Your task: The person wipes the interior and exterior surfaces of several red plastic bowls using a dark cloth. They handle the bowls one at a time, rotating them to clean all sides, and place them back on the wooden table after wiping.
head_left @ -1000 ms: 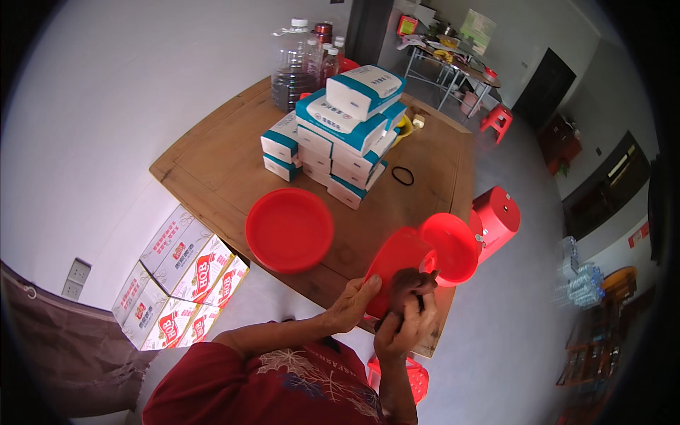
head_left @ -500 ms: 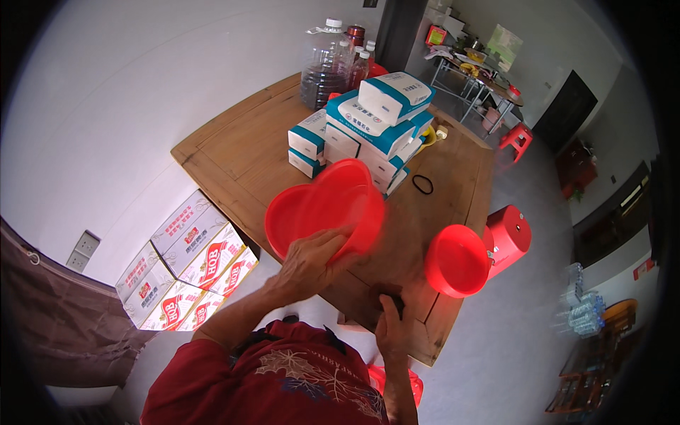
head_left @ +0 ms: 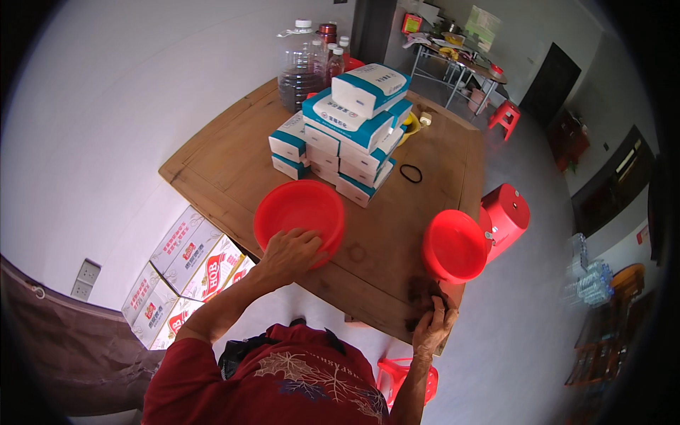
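Note:
A red plastic basin [head_left: 301, 205] sits level on the wooden table [head_left: 382, 248]. My left hand [head_left: 289, 253] is closed over its near rim, fingers inside the bowl. At the table's near right corner is my right hand [head_left: 434, 327], its fingers bent down toward the tabletop. Dark brown patches [head_left: 425, 289] lie by those fingers; I cannot tell whether they are a held thing or partly shadow. Just beyond stands a second red basin [head_left: 457, 244] at the right edge, beside a red cylindrical container [head_left: 506, 216].
White and teal tissue packs [head_left: 347, 117] are stacked mid-table, with a black loop [head_left: 411, 173] to their right. A large clear jug [head_left: 301, 71] and smaller bottles stand behind. Printed cartons [head_left: 188, 258] are piled left of the table; a red stool [head_left: 407, 379] is below its near edge.
The tilted red basin in my left hand has come down level, where two red bowl shapes showed before. My right hand has slid right along the near table edge, the dark patch with it.

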`<state>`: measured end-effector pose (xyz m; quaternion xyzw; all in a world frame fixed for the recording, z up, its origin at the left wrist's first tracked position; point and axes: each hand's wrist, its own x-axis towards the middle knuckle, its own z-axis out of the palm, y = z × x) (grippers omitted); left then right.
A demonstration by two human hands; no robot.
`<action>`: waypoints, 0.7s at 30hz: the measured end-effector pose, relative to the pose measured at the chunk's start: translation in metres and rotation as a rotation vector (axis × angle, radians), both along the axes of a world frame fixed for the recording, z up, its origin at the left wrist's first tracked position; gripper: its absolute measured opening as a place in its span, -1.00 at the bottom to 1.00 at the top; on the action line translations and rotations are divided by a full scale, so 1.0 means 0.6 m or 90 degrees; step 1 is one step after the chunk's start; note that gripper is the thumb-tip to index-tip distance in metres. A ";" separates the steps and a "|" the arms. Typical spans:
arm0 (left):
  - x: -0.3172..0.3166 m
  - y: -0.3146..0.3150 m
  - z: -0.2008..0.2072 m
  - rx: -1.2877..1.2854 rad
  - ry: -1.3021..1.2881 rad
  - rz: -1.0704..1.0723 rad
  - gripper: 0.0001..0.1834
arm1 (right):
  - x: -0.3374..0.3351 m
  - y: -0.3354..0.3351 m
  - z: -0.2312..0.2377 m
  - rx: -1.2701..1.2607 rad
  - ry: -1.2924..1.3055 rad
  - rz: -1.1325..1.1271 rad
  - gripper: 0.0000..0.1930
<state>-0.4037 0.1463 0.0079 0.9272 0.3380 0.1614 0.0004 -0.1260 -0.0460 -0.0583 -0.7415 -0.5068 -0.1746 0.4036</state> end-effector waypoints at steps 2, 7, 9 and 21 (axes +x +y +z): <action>0.000 0.001 -0.002 -0.027 0.012 -0.001 -0.71 | 0.007 -0.005 -0.005 0.002 0.015 -0.023 -0.57; 0.001 -0.013 0.037 -0.026 0.018 0.005 -0.51 | 0.020 -0.018 -0.025 -0.005 0.053 -0.056 -0.58; 0.010 -0.020 0.052 0.043 -0.046 0.006 -0.49 | 0.022 -0.018 -0.035 -0.014 0.056 -0.067 -0.58; 0.341 -0.042 -0.029 0.145 -0.235 -0.307 -0.74 | 0.020 -0.005 -0.020 -0.094 0.011 -0.069 -0.65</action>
